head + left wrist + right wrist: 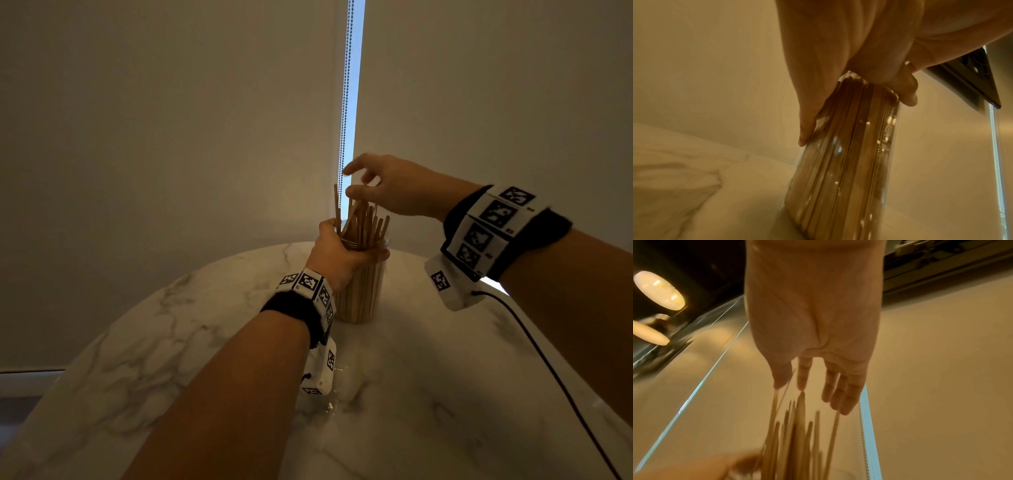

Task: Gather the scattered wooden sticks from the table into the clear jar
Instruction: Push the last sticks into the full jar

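Note:
A clear jar (359, 294) packed with wooden sticks (363, 222) stands near the far edge of the round marble table (171, 342). My left hand (339, 253) grips the jar around its neck; the left wrist view shows the jar (844, 162) close up with fingers (807, 126) wrapped around its top. My right hand (363, 181) hovers just above the stick tops with straight, spread fingers (803, 378). The thumb and a fingertip touch the tallest sticks (801, 426). No stick lies between its fingers.
A beaded blind cord (345, 102) hangs in a bright window gap right behind the jar. A black cable (548, 359) trails from my right wrist across the table's right side. Roller blinds cover the wall behind.

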### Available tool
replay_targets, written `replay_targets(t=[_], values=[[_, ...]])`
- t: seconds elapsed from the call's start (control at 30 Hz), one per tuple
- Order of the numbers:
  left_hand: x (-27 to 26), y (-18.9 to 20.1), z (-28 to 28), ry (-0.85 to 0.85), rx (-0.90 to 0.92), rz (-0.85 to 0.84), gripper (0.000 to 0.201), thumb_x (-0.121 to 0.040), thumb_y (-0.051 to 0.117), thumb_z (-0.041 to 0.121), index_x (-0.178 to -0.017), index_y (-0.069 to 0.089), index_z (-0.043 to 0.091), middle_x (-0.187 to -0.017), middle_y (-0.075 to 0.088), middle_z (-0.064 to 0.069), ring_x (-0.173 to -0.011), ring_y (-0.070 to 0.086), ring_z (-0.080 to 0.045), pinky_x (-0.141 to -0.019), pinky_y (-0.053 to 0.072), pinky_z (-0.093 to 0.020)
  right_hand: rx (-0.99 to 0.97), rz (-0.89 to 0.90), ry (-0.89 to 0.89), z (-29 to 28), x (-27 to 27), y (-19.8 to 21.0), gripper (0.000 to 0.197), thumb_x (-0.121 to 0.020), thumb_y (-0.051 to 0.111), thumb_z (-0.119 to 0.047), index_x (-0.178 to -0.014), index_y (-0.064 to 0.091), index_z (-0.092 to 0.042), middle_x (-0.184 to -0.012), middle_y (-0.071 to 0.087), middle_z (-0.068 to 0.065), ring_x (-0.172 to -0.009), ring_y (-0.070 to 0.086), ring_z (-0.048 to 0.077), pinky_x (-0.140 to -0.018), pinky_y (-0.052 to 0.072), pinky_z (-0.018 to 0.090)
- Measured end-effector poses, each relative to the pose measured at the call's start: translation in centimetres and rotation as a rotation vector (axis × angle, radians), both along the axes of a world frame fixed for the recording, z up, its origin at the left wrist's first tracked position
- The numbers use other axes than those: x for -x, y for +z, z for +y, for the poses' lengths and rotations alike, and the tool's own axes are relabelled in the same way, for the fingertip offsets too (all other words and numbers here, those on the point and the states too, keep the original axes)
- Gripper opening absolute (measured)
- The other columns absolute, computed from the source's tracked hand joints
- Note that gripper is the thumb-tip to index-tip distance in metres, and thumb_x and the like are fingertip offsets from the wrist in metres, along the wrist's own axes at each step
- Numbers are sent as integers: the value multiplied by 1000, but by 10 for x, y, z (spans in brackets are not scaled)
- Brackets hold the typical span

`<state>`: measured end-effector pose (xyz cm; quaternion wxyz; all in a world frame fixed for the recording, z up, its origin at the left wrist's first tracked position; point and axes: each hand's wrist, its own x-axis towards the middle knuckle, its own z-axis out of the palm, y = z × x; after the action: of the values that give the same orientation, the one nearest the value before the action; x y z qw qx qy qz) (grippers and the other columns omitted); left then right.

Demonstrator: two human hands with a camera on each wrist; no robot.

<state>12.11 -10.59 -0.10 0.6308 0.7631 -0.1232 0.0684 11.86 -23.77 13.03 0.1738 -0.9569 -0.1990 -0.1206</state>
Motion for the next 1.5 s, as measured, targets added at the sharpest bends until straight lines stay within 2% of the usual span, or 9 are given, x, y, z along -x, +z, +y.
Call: replay_targets(t=[0.13,0.37,0.6,0.87,0.97,1.07,1.2,1.37,1.5], values=[[-5,-4,1,-5,-9,-2,99,-62,92,38,-137,30,22,-117,66,5,-106,65,-10,-93,51,-29,-116,134,-160,-17,7,-4,83,-69,79,-58,-137,46,-22,-114,55,-1,-101,59,18,-86,51,35],[-4,-3,0,2,-7,-22,92,-68,90,30,-137,31,17,-112,64,7,-98,63,-1,-76,47,-14,-198,-6,-41,-16,7,-31,17,-86,77,-20,-101,71,-19,-85,73,-1,-76,72,14,-81,61,41],[-5,-4,-1,18,-8,-33,92,-68,91,28,-136,31,17,-112,64,7,-98,64,-3,-76,48,-14,227,-29,-27,-4,4,-48,22,-97,60,-23,-110,77,-21,-101,74,0,-91,64,15,-68,40,21],[-5,-5,-1,16,-10,-39,96,-67,91,32,-140,29,18,-115,61,7,-101,61,-6,-82,50,-19,242,-93,-22,2,0,-47,17,-92,67,-26,-93,80,-16,-83,74,2,-79,68,17,-60,41,15],[-6,-7,-1,8,-3,-46,95,-67,91,32,-139,30,19,-118,62,4,-103,63,-9,-78,49,-16,220,75,-54,-1,-1,-40,26,-95,62,-36,-97,78,-16,-86,73,1,-82,66,15,-65,45,21],[-7,-9,0,1,8,-60,96,-66,91,35,-138,30,19,-119,64,5,-106,64,-8,-85,51,-19,-123,-34,-118,-12,-3,-31,22,-91,70,-35,-104,74,-18,-91,68,-5,-79,61,6,-65,42,21],[-8,-11,-1,6,5,-73,96,-63,92,38,-135,31,20,-119,63,5,-108,65,-10,-91,53,-24,-61,-42,-139,-16,-9,-42,40,-91,70,-21,-131,64,-19,-129,63,3,-113,62,19,-96,47,31],[-10,-11,-1,18,-3,-75,89,-64,92,37,-130,34,22,-113,66,5,-103,67,-9,-92,55,-30,-69,-67,-86,-12,-8,-48,10,-92,68,-16,-101,68,-19,-93,72,-2,-85,68,14,-79,56,31],[-9,-10,-1,28,-20,-75,90,-65,91,38,-132,34,19,-113,65,5,-102,65,-8,-86,53,-24,14,-20,-139,-4,-8,-49,16,-97,61,-22,-104,74,-17,-95,73,-2,-89,66,14,-78,49,28]])
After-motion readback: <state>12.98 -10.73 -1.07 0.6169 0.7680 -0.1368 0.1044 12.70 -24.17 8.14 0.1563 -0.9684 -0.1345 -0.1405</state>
